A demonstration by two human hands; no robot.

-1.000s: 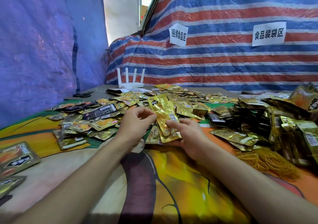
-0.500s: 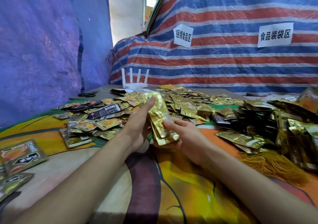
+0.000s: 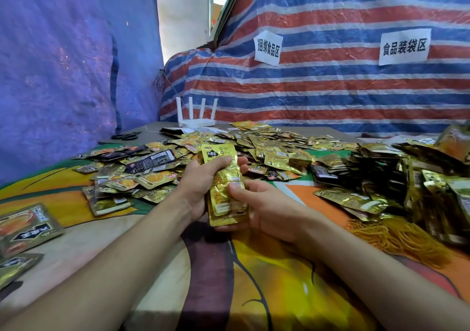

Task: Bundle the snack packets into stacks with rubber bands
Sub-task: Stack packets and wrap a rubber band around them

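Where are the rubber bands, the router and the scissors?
rubber bands [image 3: 396, 239], head view, middle of the yellow pile.
router [image 3: 195, 123], head view, its white base.
scissors [image 3: 126, 135], head view, the dark handles.

A blue tarp [image 3: 63, 63] hangs left, a red, white and blue striped tarp [image 3: 330, 96] behind, two paper signs [image 3: 404, 46] on it. Daylight shows through the gap [image 3: 188, 12] between them. A bright printed cloth [image 3: 267, 292] covers the table [image 3: 152, 128].
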